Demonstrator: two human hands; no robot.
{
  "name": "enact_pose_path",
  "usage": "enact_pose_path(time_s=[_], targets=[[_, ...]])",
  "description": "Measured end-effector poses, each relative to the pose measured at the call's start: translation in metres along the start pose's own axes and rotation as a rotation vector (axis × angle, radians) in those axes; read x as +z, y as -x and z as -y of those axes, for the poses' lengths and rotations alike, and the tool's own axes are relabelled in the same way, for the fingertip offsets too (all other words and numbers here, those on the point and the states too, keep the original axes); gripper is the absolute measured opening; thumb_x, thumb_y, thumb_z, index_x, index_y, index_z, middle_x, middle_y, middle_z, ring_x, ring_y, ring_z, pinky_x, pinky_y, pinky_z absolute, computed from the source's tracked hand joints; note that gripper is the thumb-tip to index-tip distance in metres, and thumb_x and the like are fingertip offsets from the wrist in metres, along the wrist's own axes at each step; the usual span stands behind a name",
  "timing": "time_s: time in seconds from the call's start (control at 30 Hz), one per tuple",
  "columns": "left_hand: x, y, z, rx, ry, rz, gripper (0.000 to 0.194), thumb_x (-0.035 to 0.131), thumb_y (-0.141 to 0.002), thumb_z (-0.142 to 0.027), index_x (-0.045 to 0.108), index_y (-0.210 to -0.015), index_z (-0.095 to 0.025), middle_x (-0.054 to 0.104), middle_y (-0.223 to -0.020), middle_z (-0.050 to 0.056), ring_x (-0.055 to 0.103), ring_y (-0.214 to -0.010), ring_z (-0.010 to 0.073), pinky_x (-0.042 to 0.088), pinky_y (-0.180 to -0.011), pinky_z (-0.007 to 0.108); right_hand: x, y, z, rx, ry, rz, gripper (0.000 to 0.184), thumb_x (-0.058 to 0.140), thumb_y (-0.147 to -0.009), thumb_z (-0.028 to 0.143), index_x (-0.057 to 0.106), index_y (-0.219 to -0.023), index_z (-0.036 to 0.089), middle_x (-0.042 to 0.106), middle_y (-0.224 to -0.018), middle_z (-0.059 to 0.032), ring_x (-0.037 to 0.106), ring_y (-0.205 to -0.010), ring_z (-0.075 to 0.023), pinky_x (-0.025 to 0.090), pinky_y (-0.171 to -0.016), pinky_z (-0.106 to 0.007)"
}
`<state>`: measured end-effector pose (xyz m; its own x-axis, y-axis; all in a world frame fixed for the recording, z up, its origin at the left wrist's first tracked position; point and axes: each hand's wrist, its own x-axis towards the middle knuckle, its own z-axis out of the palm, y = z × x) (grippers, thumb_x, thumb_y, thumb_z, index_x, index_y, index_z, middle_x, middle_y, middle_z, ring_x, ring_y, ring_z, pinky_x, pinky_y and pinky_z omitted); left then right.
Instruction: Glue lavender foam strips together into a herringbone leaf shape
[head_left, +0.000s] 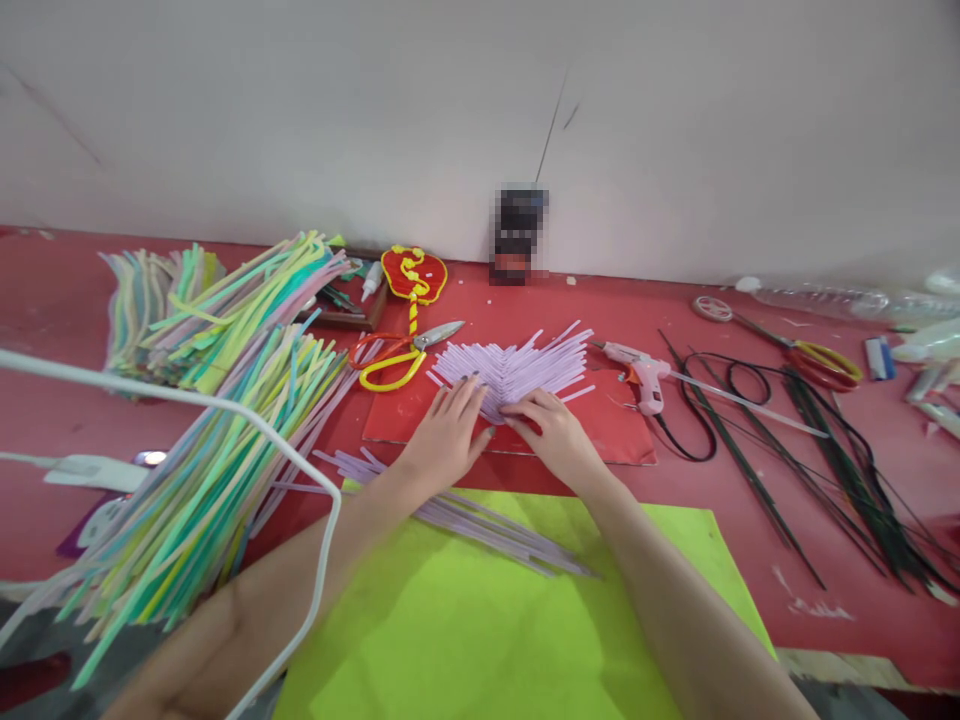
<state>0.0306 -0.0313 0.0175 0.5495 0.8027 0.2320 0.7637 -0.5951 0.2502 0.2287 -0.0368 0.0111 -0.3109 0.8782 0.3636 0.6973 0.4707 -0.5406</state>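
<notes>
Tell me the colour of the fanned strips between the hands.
The fanned strips are pale purple, head view.

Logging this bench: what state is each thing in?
Lilac fan: spread in a V
Left hand: spread on the fan
Right hand: partly curled at the fan's lower end
Glue gun: on its side
Left scissors: closed
Right scissors: closed
Pastel stems: piled
Loose lilac stems: lying partly on the lime sheet

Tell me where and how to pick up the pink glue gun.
Probably best by its handle, coming from the near side: the glue gun lies with that handle toward the person, while its nozzle points left, away from the grip.
</notes>
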Motion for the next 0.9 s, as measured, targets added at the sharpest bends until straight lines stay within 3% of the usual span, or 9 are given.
enact_pose_path(time_s=[0.07,0.2,0.73,0.9], targets=[[0.003,0.004,-0.006,0.012,-0.045,0.090,0.057,0.043,-0.093,-0.036,0.031,-0.141,-0.007,0.027,-0.151,0.020,0.023,-0.141,0.0314,0.025,-0.113,0.049,0.000,0.000,0.000,0.001,0.004,0.001,0.018,0.053,-0.089,0.022,0.069,-0.096,0.025,0.060,-0.088,-0.0055,0.056,-0.088,-0.0207,0.049,-0.082,-0.037],[0.007,0.008,-0.008,0.008,-0.082,0.138,0.063,0.042,-0.093,-0.042,0.028,-0.142,-0.005,0.020,-0.153,0.022,0.016,-0.143,0.0325,0.023,-0.114,0.048,0.001,0.001,-0.001,-0.003,0.004,-0.001,0.016,0.053,-0.089,0.023,0.068,-0.096,0.024,0.060,-0.088,-0.0053,0.056,-0.088,-0.0203,0.049,-0.083,-0.037],[0.005,-0.003,0.010,0.024,-0.080,0.154,0.067,0.041,-0.093,-0.046,0.029,-0.140,0.000,0.021,-0.151,0.025,0.018,-0.142,0.0314,0.024,-0.115,0.044,0.000,0.000,0.000,-0.016,0.001,-0.006,0.018,0.052,-0.089,0.023,0.069,-0.094,0.023,0.060,-0.088,-0.0065,0.056,-0.088,-0.0208,0.049,-0.083,-0.039],[0.006,-0.005,0.016,0.053,-0.054,0.110,0.055,0.037,-0.096,-0.037,0.031,-0.140,-0.005,0.024,-0.151,0.022,0.020,-0.142,0.0275,0.026,-0.114,0.043,0.000,-0.001,-0.001,-0.017,-0.008,-0.007,0.017,0.052,-0.089,0.022,0.068,-0.094,0.024,0.059,-0.089,-0.0057,0.056,-0.087,-0.0205,0.049,-0.082,-0.038]])
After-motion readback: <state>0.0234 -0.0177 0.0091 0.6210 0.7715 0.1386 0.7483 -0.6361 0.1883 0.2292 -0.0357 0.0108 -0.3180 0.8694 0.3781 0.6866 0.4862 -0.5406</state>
